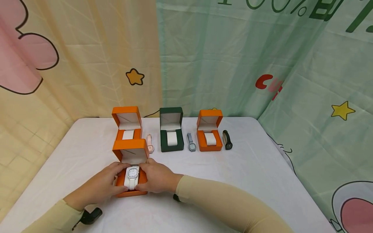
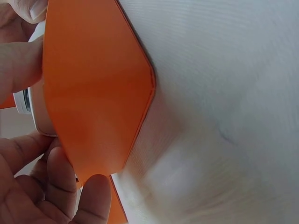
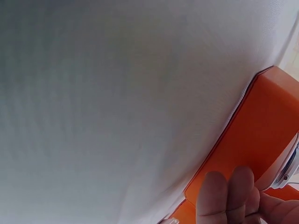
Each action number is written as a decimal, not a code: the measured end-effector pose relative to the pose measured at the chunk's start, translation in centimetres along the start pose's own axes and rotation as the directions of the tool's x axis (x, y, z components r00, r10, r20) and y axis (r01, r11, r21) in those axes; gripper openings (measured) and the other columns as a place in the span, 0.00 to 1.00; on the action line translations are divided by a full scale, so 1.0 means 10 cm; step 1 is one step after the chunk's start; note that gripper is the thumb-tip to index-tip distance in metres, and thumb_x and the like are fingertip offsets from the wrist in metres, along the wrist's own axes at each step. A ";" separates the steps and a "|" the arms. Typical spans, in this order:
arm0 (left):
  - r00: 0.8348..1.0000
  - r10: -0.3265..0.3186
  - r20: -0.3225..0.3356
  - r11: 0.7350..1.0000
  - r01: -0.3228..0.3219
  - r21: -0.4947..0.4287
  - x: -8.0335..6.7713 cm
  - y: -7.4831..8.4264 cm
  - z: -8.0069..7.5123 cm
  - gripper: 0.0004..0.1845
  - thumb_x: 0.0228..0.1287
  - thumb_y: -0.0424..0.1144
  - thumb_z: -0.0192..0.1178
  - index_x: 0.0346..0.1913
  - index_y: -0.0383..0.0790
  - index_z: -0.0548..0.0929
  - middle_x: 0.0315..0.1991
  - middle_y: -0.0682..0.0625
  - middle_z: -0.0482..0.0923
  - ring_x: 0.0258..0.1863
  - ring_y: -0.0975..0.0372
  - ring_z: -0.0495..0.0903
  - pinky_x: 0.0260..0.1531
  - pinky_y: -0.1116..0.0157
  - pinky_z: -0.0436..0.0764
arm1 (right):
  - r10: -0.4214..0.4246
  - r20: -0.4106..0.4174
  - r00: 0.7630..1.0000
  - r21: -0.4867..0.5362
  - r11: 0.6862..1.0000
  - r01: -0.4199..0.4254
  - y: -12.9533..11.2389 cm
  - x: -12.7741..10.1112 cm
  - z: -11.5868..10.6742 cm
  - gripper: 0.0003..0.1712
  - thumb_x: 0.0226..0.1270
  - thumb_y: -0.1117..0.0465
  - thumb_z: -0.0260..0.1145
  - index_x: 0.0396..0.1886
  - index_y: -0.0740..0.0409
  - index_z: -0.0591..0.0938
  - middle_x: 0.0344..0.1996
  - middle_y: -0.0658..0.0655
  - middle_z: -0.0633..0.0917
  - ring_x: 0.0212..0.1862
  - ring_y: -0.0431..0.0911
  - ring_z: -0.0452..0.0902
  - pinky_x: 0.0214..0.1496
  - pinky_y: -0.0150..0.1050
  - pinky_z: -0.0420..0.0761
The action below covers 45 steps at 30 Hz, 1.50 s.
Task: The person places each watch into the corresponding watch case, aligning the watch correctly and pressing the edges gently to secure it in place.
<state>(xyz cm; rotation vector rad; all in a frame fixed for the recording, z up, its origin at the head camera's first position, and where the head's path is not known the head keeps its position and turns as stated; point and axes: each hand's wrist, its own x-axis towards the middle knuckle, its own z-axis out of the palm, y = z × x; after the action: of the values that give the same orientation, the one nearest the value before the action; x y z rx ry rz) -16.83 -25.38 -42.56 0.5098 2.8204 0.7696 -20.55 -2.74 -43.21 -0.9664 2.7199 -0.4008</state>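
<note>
Two hands at a white, rounded-square wristwatch (image 1: pixel 133 173) inside an open orange leather-look box (image 1: pixel 131 144).
Left hand (image 1: pixel 102 185) and right hand (image 1: pixel 158 176), on either side of the box, each have thumb-and-forefinger grip clamped on the white padded cushion (image 2: pixel 41 113) bearing the watch; behind the box stand a second open orange box (image 1: pixel 126 111) and, farther right, an open dark green box (image 1: pixel 172 149).
</note>
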 end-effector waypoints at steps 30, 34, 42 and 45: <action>1.000 -0.024 0.000 1.000 0.024 0.015 0.03 0.00 0.04 0.41 0.56 0.49 0.80 0.69 0.35 0.78 0.60 0.43 0.73 0.55 0.54 0.75 0.59 0.47 0.83 | 0.018 -0.062 0.998 -0.039 0.999 -0.021 -0.03 -0.03 0.03 0.41 0.65 0.33 0.73 0.71 0.48 0.79 0.52 0.48 0.78 0.48 0.35 0.69 0.43 0.21 0.75; 1.000 -0.020 -0.009 0.999 0.021 0.025 0.02 0.00 0.04 0.41 0.55 0.51 0.80 0.69 0.36 0.78 0.59 0.44 0.73 0.53 0.56 0.76 0.57 0.50 0.84 | 0.034 -0.059 0.998 -0.044 0.998 -0.037 -0.04 -0.03 0.03 0.41 0.64 0.32 0.73 0.71 0.46 0.80 0.51 0.48 0.77 0.47 0.36 0.68 0.42 0.22 0.74; 0.999 -0.033 -0.019 0.999 0.032 -0.006 0.00 0.00 0.00 0.38 0.55 0.50 0.81 0.66 0.39 0.79 0.59 0.44 0.73 0.49 0.58 0.76 0.49 0.59 0.86 | 0.072 -0.054 0.996 -0.070 0.995 -0.076 -0.06 -0.03 0.02 0.42 0.63 0.30 0.73 0.72 0.42 0.79 0.49 0.47 0.78 0.46 0.37 0.67 0.39 0.24 0.72; 0.999 -0.039 -0.009 0.999 0.039 -0.013 0.01 -0.01 0.00 0.38 0.56 0.50 0.80 0.67 0.38 0.79 0.60 0.44 0.73 0.49 0.58 0.75 0.49 0.60 0.86 | 0.074 -0.051 0.996 -0.089 0.993 -0.078 -0.07 -0.04 0.01 0.42 0.64 0.30 0.72 0.72 0.42 0.79 0.49 0.47 0.78 0.46 0.37 0.67 0.38 0.24 0.72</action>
<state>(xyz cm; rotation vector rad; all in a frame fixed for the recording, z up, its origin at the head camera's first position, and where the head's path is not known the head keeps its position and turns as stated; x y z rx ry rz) -16.92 -25.39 -42.61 0.4483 2.8231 0.7847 -19.85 -3.01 -43.05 -0.8825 2.8298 -0.2911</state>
